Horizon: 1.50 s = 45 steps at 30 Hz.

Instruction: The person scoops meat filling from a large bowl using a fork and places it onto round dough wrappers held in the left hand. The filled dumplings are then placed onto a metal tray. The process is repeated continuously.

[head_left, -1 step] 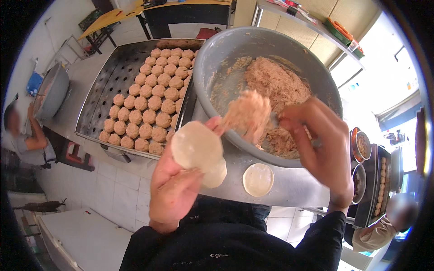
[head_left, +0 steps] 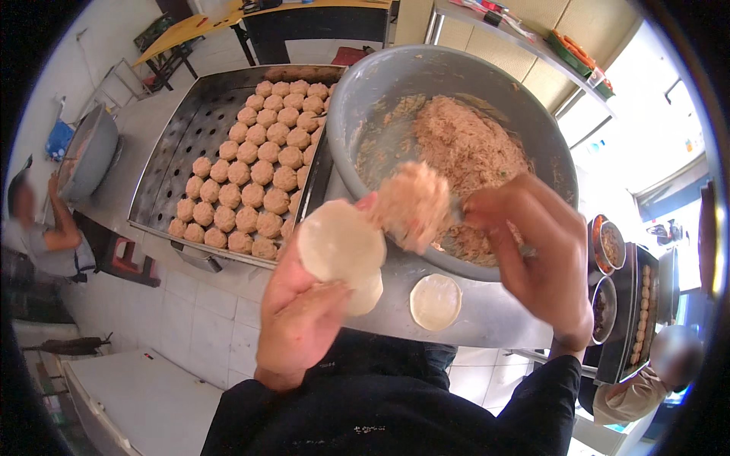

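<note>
Palm upturned, the left hand [head_left: 300,334] curls its fingers around dough wrappers [head_left: 342,242] beside the grey basin's [head_left: 380,83] near-left rim. Over the basin's near side, the right hand [head_left: 536,251] arches, fingertips pinching a mostly hidden utensil [head_left: 458,210] beside a meat-filling clump [head_left: 413,205]. A single wrapper [head_left: 436,302] lies before the basin.

Kitchen with food-filled tray [head_left: 163,163] and tub [head_left: 456,67]

- At your 11 o'clock, a yellow-topped table [head_left: 179,41].
- Your 10 o'clock: a white wall [head_left: 106,49].
- Toward 8 o'clock, pale floor tiles [head_left: 196,319] and a white flat-topped cabinet [head_left: 144,395].
- At your 1 o'clock, a metal shelf [head_left: 537,47] before cream wall panels [head_left: 498,58].
- Bright glare [head_left: 639,72] floods your 2 o'clock.
</note>
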### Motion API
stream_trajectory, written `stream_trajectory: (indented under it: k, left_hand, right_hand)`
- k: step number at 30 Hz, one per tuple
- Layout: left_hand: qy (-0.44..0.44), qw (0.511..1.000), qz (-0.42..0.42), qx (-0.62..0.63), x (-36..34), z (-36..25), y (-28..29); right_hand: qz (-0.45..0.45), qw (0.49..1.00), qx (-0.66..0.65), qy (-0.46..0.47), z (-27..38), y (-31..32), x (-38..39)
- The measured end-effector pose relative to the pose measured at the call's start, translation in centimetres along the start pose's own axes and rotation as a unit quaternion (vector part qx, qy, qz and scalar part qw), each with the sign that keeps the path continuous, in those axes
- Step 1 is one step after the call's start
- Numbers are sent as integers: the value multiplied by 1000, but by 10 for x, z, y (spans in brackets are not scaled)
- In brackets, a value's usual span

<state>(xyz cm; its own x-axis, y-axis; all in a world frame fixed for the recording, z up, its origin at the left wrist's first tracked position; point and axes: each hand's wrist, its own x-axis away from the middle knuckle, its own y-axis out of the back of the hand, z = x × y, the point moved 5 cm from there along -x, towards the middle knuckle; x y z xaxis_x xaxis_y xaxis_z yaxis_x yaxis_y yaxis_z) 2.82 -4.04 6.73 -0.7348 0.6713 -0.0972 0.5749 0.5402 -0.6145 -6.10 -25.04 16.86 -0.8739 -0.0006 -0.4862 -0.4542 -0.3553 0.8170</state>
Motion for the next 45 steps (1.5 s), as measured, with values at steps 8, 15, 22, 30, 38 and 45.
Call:
stream_trajectory:
  k: [8,15,22,30,38,45]
  left_hand:
    - [-23,997,-6,69,3,13,-24]
    - [-71,992,-29,102,-1,5,0]
    - [-90,994,-46,46,3,13,0]
    - [-64,996,-22,-58,17,5,-9]
    - [20,953,72,-294,16,3,24]
    - [-82,921,-1,-381,10,7,23]
  right_hand:
    - [-6,984,76,162,32,-32,22]
    - [5,981,142,128,24,-13,23]
    - [-11,991,92,92,34,-30,27]
    - [45,991,-21,126,31,-37,18]
    - [54,975,21,215,42,-37,22]
    - [-43,922,254,290,57,-43,24]
